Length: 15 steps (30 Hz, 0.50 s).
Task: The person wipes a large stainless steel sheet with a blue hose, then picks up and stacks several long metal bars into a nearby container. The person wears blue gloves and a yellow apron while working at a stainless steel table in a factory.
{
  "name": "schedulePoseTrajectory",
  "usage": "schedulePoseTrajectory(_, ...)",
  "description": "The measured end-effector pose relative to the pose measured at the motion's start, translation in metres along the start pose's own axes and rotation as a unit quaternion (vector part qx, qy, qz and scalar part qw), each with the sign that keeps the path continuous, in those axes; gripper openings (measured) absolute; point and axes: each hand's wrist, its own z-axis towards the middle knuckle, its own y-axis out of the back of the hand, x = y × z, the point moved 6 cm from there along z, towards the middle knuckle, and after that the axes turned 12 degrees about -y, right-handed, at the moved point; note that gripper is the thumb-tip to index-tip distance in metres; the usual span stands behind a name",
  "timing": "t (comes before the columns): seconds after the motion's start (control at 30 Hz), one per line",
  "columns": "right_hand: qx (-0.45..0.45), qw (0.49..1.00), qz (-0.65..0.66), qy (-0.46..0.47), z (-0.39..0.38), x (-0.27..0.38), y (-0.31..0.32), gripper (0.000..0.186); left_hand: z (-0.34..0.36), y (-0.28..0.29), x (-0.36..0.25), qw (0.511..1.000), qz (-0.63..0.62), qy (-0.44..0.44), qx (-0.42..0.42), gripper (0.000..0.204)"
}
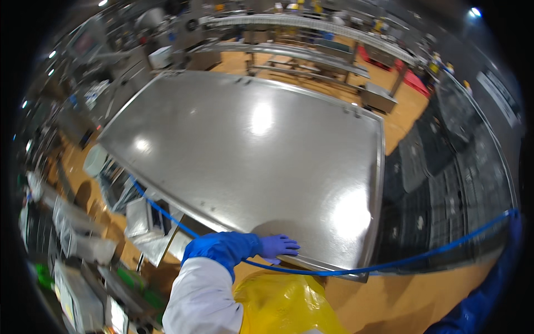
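My left hand [280, 247], in a purple glove and blue sleeve cover, lies with its fingers stretched out on the near rim of a large stainless steel table [222, 150]. A blue hose [434, 253] runs from under the table's left side, passes beneath my left wrist, then sweeps rightward. At the far right edge of the view, its end meets my right hand [515, 218], which is raised and closed round it. That hand is dim and partly cut off by the dark rim. A yellow apron [289, 303] covers my front.
Black stacked crates [439, 183] stand close along the table's right side. Behind the table runs a metal conveyor frame [300, 53]. Plastic-wrapped items [83, 234] and a white bucket [95, 160] are at the left, above an orange floor [400, 303].
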Motion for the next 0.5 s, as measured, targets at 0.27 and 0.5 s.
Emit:
schedulePoseTrajectory(0.27,0.004,0.993,0.114,-0.010,0.046,-0.018,-0.053,0.036,0.051,0.012,0.036,1.000,0.019,0.009,0.007,0.070)
schedulePoseTrajectory(0.5,0.017,0.996,0.065,-0.061,0.040,-0.003,-0.050,0.040,0.072,0.018,0.041,0.999,0.032,0.017,0.007,0.072)
